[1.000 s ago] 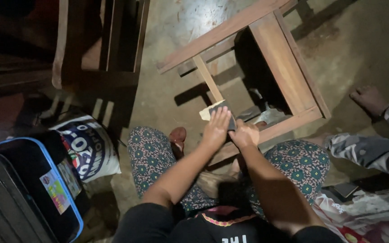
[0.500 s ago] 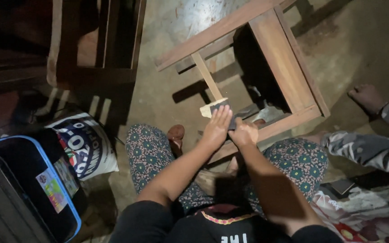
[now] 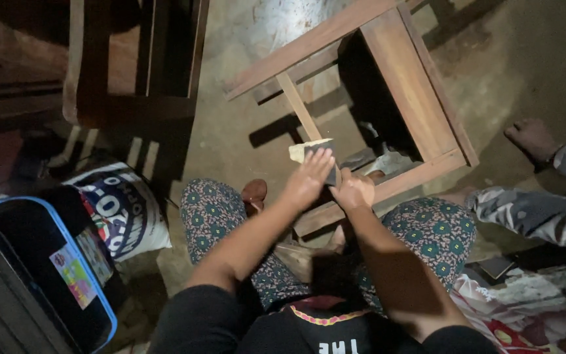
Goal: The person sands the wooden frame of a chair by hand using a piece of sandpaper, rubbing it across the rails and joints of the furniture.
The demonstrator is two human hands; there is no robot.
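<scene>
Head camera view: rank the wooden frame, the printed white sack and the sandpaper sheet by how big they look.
1. wooden frame
2. printed white sack
3. sandpaper sheet, partly covered by the left hand
The sack lies nearer the camera, yet the frame looks clearly larger.

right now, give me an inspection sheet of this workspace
surface: bare, dusty concrete floor
job's things: wooden frame lying on its side; sandpaper sheet on its slat
clutter: printed sack, blue-rimmed case, small dark flat item
grippers: left hand flat on the sandpaper; right hand gripping beside it
cables: nothing seen
surroundings: dark wooden furniture; another person's leg and foot
</scene>
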